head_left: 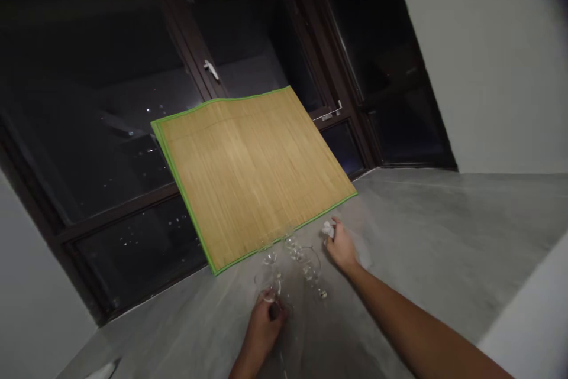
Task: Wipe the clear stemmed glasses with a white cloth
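Observation:
My left hand is closed around the stem of a clear wine glass standing on the grey floor. My right hand reaches further forward and pinches a small crumpled white cloth or tissue near the mat's lower edge. Between the hands stand more clear stemmed glasses, one of them close to the mat. A bamboo mat with a green border leans upright against the dark window behind the glasses.
A dark-framed window with a white handle fills the back. White walls rise at the right and left. Grey polished floor stretches to the right. A pale object lies at the lower left.

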Available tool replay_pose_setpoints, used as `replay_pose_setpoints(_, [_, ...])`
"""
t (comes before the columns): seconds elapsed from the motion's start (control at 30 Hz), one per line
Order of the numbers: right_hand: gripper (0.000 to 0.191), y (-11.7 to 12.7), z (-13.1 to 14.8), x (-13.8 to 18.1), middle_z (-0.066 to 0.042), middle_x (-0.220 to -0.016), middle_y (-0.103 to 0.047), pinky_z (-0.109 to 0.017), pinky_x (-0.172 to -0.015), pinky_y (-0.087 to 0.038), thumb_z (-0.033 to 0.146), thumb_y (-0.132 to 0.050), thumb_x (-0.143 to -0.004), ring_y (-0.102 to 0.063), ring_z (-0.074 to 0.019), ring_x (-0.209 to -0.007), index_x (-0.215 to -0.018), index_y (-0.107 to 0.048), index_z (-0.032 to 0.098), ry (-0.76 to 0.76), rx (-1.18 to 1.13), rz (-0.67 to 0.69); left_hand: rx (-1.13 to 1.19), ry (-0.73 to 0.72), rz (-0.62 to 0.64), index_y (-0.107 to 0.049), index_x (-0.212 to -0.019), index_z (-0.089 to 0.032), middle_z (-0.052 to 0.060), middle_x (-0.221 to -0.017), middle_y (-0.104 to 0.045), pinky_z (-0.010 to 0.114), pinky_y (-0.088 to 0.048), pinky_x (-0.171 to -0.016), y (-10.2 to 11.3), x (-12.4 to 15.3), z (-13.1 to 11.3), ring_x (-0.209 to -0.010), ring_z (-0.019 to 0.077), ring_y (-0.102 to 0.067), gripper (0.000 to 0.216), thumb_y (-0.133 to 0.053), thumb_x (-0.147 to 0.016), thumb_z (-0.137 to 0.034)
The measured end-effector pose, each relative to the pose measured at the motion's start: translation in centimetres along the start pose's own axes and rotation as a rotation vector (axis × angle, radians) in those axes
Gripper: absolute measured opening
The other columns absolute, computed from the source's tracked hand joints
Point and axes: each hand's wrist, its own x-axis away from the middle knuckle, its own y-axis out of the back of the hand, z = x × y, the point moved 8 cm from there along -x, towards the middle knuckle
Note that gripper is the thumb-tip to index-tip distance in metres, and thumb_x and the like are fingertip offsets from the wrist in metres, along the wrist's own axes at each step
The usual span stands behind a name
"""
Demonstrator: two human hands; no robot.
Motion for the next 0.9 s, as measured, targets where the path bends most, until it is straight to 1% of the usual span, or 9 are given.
replay_pose_setpoints(0.1, [0.058, 0.0, 0.1, 0.0, -0.015, -0.116, -0.066, -0.033, -0.088, -0.044, 0.014, -0.043, -0.084, -0.063, -0.0253, -0.104, -0.142, -0.035, 0.013, -0.022, 0.000, 0.021, -0.124, -0.012, 0.013, -0.072, -0.108, -0.021, 0.014, -0.128, -0.065, 0.051, -0.031, -0.113, -1.6, -1.9, -0.4, -0.126, 0.0328, -0.053, 0.043, -0.067, -0.066, -0.029])
replay_pose_setpoints(0.2, [0.057, -0.2, 0.1, -0.1, -0.015, -0.119, -0.065, -0.032, -0.087, -0.044, 0.014, -0.044, -0.086, -0.062, -0.0252, -0.106, -0.142, -0.034, 0.012, -0.042, 0.021, 0.042, -0.373, 0.042, 0.083, -0.061, -0.129, -0.023, 0.011, -0.144, -0.052, 0.050, -0.019, -0.118, -2.8, -3.0, -0.2, -0.139, 0.0304, -0.040, 0.061, -0.063, -0.068, -0.025])
replay_pose_setpoints(0.27, [0.056, -0.4, 0.1, -0.1, -0.015, -0.119, -0.065, -0.030, -0.086, -0.043, 0.013, -0.044, -0.087, -0.062, -0.0247, -0.106, -0.142, -0.035, 0.012, -0.058, 0.039, 0.049, -0.546, 0.093, 0.166, -0.052, -0.139, -0.026, 0.008, -0.152, -0.043, 0.050, -0.011, -0.120, -3.6, -3.2, -0.1, -0.145, 0.0273, -0.030, 0.066, -0.056, -0.074, -0.025])
replay_pose_setpoints(0.33, [0.056, -0.5, 0.1, -0.1, -0.014, -0.119, -0.066, -0.029, -0.086, -0.042, 0.013, -0.044, -0.087, -0.062, -0.0243, -0.106, -0.142, -0.036, 0.012, -0.065, 0.056, 0.053, -0.662, 0.124, 0.251, -0.044, -0.145, -0.027, 0.006, -0.155, -0.038, 0.052, -0.007, -0.120, -4.4, -3.1, -0.2, -0.147, 0.0251, -0.024, 0.063, -0.046, -0.082, -0.028])
replay_pose_setpoints(0.43, [0.056, -0.6, 0.2, 0.0, -0.013, -0.116, -0.067, -0.028, -0.085, -0.042, 0.012, -0.045, -0.087, -0.062, -0.0235, -0.106, -0.142, -0.036, 0.013, -0.056, 0.060, 0.058, -0.719, 0.136, 0.336, -0.037, -0.149, -0.027, 0.005, -0.157, -0.035, 0.054, -0.007, -0.119, -5.2, -2.8, -0.7, -0.149, 0.0243, -0.020, 0.059, -0.032, -0.091, -0.034])
replay_pose_setpoints(0.53, [0.055, -0.5, 0.4, 0.1, -0.013, -0.116, -0.067, -0.027, -0.084, -0.042, 0.012, -0.046, -0.087, -0.063, -0.0233, -0.105, -0.142, -0.036, 0.014, -0.051, 0.044, 0.061, -0.724, 0.145, 0.362, -0.033, -0.151, -0.025, 0.003, -0.158, -0.032, 0.052, -0.007, -0.119, -5.3, -2.6, -1.1, -0.149, 0.0236, -0.018, 0.060, -0.027, -0.092, -0.037])
replay_pose_setpoints(0.73, [0.056, -0.7, 0.8, 0.0, -0.010, -0.114, -0.067, -0.026, -0.080, -0.042, 0.017, -0.049, -0.088, -0.065, -0.0225, -0.099, -0.142, -0.036, 0.016, -0.066, 0.009, 0.086, -0.732, 0.162, 0.287, -0.041, -0.147, -0.021, 0.005, -0.157, -0.035, 0.051, -0.009, -0.120, -4.6, -2.4, -1.4, -0.147, 0.0233, -0.024, 0.060, -0.026, -0.092, -0.038])
replay_pose_setpoints(0.83, [0.056, -0.9, 0.7, 0.0, -0.010, -0.111, -0.068, -0.027, -0.079, -0.043, 0.017, -0.048, -0.087, -0.065, -0.0228, -0.099, -0.141, -0.036, 0.015, -0.054, 0.018, 0.083, -0.732, 0.158, 0.258, -0.046, -0.144, -0.020, 0.006, -0.156, -0.037, 0.050, -0.010, -0.120, -4.5, -2.4, -1.1, -0.147, 0.0244, -0.025, 0.060, -0.027, -0.091, -0.040])
replay_pose_setpoints(0.9, [0.056, -1.0, 0.5, 0.1, -0.010, -0.111, -0.068, -0.027, -0.078, -0.043, 0.018, -0.048, -0.087, -0.065, -0.0230, -0.098, -0.141, -0.035, 0.015, -0.045, 0.021, 0.075, -0.722, 0.160, 0.252, -0.046, -0.144, -0.020, 0.006, -0.156, -0.036, 0.049, -0.010, -0.120, -4.4, -2.5, -0.9, -0.146, 0.0247, -0.025, 0.061, -0.028, -0.090, -0.040])
